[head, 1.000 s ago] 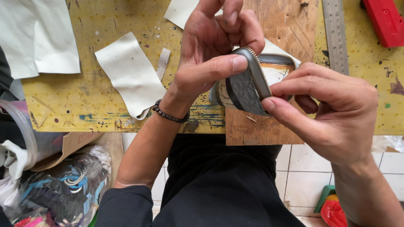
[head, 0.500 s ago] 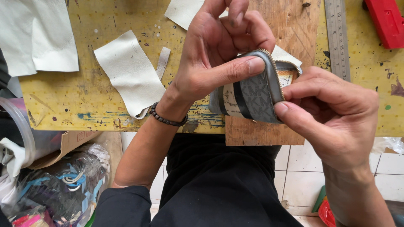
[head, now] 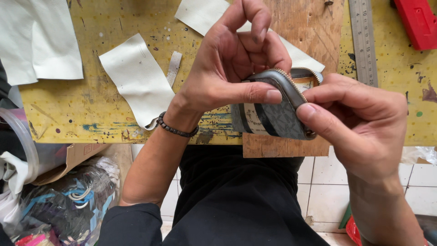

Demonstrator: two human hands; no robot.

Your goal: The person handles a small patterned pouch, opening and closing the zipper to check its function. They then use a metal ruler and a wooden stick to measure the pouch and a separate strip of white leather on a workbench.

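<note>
**Both hands pinch a zip pouch over the tabletop edge**

While the left hand (head: 227, 73) grips the pouch (head: 273, 114) from above, its thumb lies flat along the near face and its fingers (head: 255, 23) curl over the top, pressed close together. The right hand (head: 359, 123) comes in from the right; its thumb presses the pouch's rounded corner by the zip (head: 291, 84), and its fingers wrap behind, so both hands are pinching the pouch. The pouch is dark grey with a pale stripe, held on edge above the near rim of the yellow, paint-flecked tabletop (head: 91, 105), over a wooden board (head: 282, 146) that sticks out past that rim. A beaded bracelet (head: 175, 130) circles the left wrist. On the tabletop, well apart from the hands, lie pale leather scraps (head: 136, 77), a steel ruler (head: 364, 41) at the right, and a red object (head: 421, 23) in the far right corner. Below left, a plastic bag (head: 63, 200) of coloured bits sits on the floor.
</note>
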